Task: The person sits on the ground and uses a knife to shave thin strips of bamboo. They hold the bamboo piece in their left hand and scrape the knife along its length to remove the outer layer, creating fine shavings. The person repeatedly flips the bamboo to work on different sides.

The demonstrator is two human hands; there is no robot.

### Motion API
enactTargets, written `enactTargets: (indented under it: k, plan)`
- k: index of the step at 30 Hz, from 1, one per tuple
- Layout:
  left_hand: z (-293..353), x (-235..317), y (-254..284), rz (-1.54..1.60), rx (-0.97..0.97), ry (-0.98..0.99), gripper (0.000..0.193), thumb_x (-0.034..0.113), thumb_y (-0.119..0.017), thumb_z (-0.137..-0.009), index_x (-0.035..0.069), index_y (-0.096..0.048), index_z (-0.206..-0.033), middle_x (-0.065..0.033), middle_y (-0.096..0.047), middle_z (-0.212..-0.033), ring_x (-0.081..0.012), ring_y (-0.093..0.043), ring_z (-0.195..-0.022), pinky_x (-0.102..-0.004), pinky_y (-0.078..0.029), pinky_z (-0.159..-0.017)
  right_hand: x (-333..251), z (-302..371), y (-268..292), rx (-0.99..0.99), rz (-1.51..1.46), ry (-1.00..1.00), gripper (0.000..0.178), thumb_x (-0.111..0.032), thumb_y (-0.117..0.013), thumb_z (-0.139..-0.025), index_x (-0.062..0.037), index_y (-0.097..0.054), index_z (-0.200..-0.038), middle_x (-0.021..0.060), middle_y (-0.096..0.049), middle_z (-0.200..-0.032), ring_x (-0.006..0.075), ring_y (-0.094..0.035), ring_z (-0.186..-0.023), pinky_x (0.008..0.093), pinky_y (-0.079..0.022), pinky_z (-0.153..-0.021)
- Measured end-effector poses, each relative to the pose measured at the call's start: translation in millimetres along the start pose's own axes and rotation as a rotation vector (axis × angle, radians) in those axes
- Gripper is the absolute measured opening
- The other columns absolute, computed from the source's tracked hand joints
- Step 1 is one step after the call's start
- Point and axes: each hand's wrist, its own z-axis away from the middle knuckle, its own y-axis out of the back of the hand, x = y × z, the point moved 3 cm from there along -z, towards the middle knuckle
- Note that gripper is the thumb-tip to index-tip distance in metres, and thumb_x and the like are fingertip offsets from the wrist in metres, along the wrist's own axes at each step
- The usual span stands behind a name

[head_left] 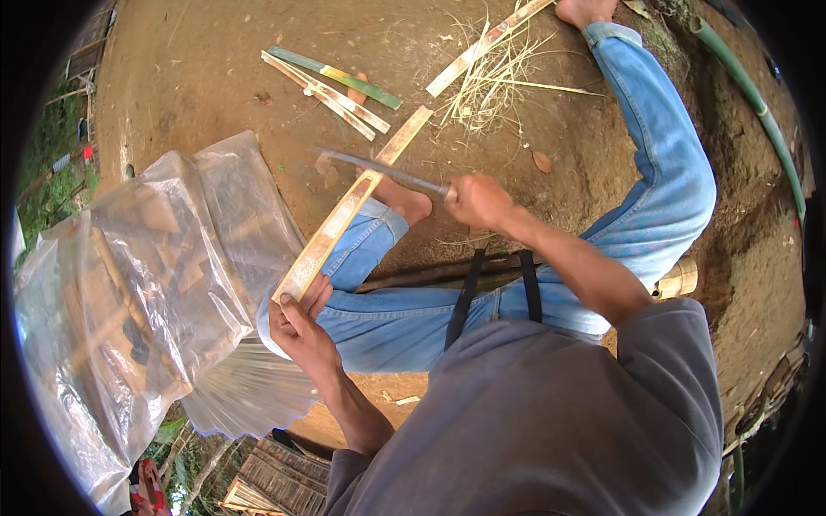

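Note:
My left hand [303, 328] is closed around the near end of a split bamboo strip [331, 234], thumb on top, beside my left knee. The strip slants up and away over my lower leg, its pale inner face showing. In my closed right hand [480, 203] is the handle of a long, thin-bladed knife [397, 175]. Its blade points left and lies across the strip's far end; whether it touches the bamboo I cannot tell. Past the blade, another pale bamboo piece [406, 136] continues in nearly the same line.
Bamboo slats [335, 89], one partly green, lie on the dirt ahead. Curly bamboo shavings [499, 90] are heaped by another split length [486, 47] near my right foot. Clear plastic sheeting [163, 258] covers things at left. A green bamboo pole [747, 82] curves along the right.

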Motion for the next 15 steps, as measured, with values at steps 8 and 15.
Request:
enactTargets:
  k: [8,15]
  plan:
    - [0,4,-2,0.021,0.001,0.003,0.04,0.021,-0.034,-0.106,-0.014,-0.048,-0.119,-0.0318,-0.066,-0.098,-0.035,-0.071,-0.087,-0.0372,-0.06,-0.08,22,-11,6,-0.048,-0.005,-0.174,0.023,-0.021,-0.056,-0.088,-0.0021,-0.067,-0.097,0.0253,-0.069,-0.083,0.0398,-0.069,-0.075,0.0504,-0.056,-0.072]
    - [-6,7,-1,0.01,0.015,0.004,0.039,0.022,-0.036,-0.106,-0.013,-0.05,-0.118,-0.0287,-0.067,-0.094,-0.034,-0.072,-0.085,-0.0383,-0.061,-0.078,43,-25,6,-0.14,0.092,-0.171,0.029,-0.026,-0.054,-0.093,-0.0002,-0.068,-0.095,0.0249,-0.068,-0.081,0.0386,-0.068,-0.073,0.0478,-0.055,-0.072]
